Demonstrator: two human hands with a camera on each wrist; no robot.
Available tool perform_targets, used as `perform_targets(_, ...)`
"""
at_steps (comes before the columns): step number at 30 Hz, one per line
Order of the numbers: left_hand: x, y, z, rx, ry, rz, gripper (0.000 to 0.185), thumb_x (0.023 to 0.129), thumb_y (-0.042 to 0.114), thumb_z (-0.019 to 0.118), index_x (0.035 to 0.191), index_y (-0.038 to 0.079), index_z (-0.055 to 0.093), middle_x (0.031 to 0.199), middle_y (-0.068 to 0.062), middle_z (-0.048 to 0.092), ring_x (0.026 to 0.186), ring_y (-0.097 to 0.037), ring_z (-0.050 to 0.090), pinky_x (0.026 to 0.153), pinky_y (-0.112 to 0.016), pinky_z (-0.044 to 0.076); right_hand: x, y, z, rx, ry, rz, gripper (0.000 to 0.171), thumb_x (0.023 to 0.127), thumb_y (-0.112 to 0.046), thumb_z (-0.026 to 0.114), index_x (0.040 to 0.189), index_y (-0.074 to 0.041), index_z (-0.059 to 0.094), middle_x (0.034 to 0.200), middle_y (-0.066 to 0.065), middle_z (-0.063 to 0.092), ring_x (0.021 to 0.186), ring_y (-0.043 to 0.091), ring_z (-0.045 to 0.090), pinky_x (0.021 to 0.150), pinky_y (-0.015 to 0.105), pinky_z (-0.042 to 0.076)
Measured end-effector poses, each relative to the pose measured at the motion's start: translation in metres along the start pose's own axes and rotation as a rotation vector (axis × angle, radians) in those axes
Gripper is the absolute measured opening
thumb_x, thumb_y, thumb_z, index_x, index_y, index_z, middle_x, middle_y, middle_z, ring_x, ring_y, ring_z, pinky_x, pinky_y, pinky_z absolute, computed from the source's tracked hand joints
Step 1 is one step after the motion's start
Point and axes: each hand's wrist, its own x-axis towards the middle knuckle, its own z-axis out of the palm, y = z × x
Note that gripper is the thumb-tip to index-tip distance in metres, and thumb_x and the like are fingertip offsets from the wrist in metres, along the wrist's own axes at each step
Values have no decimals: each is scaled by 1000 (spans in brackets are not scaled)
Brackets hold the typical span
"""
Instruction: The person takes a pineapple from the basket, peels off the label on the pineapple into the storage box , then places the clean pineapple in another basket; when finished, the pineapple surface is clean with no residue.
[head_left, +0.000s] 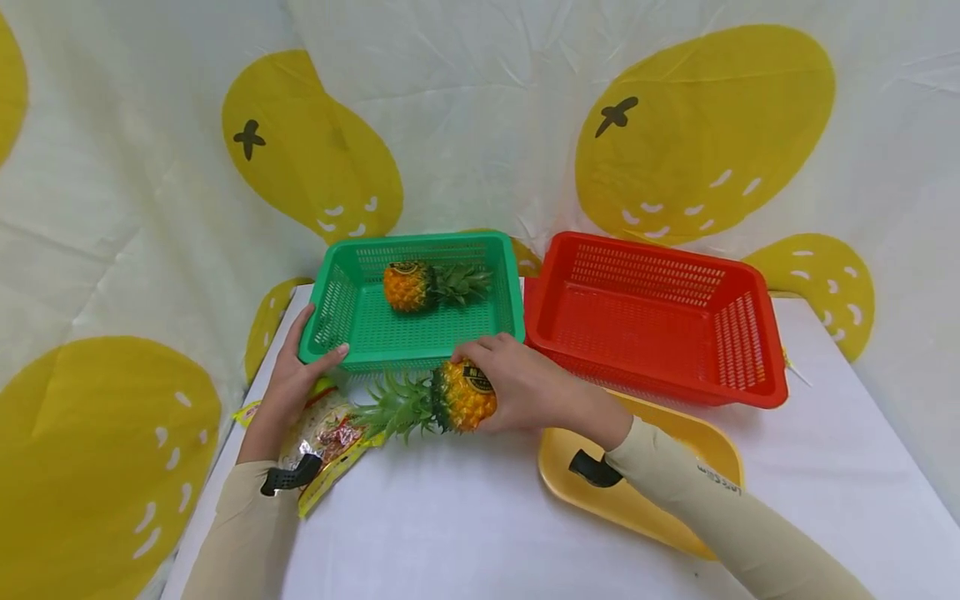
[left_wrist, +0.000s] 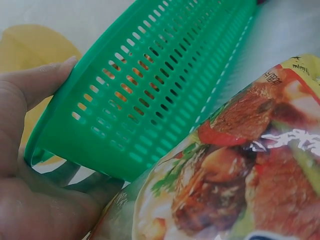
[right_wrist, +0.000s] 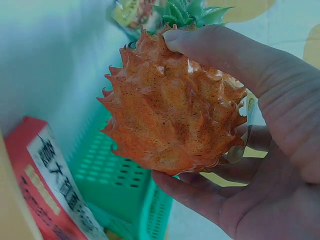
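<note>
Our right hand [head_left: 525, 387] curls round a pineapple [head_left: 459, 396], fingers over its top and thumb beneath, as the right wrist view shows plainly. The fruit lies on its side on the table [head_left: 465, 517], crown pointing toward our left hand [head_left: 288, 379]. That hand grips the near left corner of the green basket [head_left: 330, 312], thumb along the outer wall and fingers hooked on the rim.

Just beyond our right knuckles stands the basket's near wall. A second pineapple [head_left: 408, 286] already lies inside, toward the far wall. So we judge the work partly done: one fruit is in, and the one we hold is still outside, touching the table.

Beneath our left wrist lies a snack packet [head_left: 330, 442], its edge just beside the crown's leaves. Under our right forearm sits a yellow tray [head_left: 675, 517], and beyond that arm is a red basket [head_left: 652, 317], nothing showing inside it and its side close against the green one.

For moving, the near rim is the edge to clear. Inside, the green floor nearest us looks open; the other pineapple takes the far part.
</note>
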Motion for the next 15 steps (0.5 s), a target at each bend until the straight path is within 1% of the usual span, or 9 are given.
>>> perform_targets(3,1,2,0,-7,-1,3,99,99,37,76,170,43,7,172,-11,19,147,-36,33,115,-52,36,-2,-1,6,2,-14,23,79,75,-33,97,140,-10,58,138,9,61,118,29,53,91,40,55)
perform_targets(5,2,3,0,-14,-2,3,100,99,37,76,170,43,7,172,-11,18,148,-36,31,116,-55,34,-3,-1,9,1,-17,34,79,75,-35,97,140,-11,59,138,10,61,118,30,53,93,41,55)
perform_targets(7,2,3,0,-16,-3,3,100,98,38,77,170,44,7,173,-10,15,149,-37,28,118,-58,30,-5,-2,13,5,-23,47,79,76,-37,97,140,-12,59,137,9,61,119,30,53,94,42,55)
perform_targets(9,1,2,0,-20,-5,0,100,98,37,77,170,44,7,174,-9,13,151,-37,26,118,-59,29,-7,-2,18,11,-35,56,79,76,-39,96,141,-13,59,136,9,61,120,31,54,93,42,55)
perform_targets(12,0,1,0,-21,-6,-4,100,99,34,77,170,43,7,174,-8,11,151,-35,25,117,-54,31,-10,-3,25,10,-41,57,78,76,-39,96,140,-13,59,133,9,62,117,29,54,90,42,55)
perform_targets(15,-1,1,0,-28,-8,-3,100,100,33,77,170,43,7,174,-7,12,151,-33,27,114,-49,35,-11,-3,30,-5,-27,41,78,74,-38,97,138,-12,60,130,9,63,113,28,55,87,40,55)
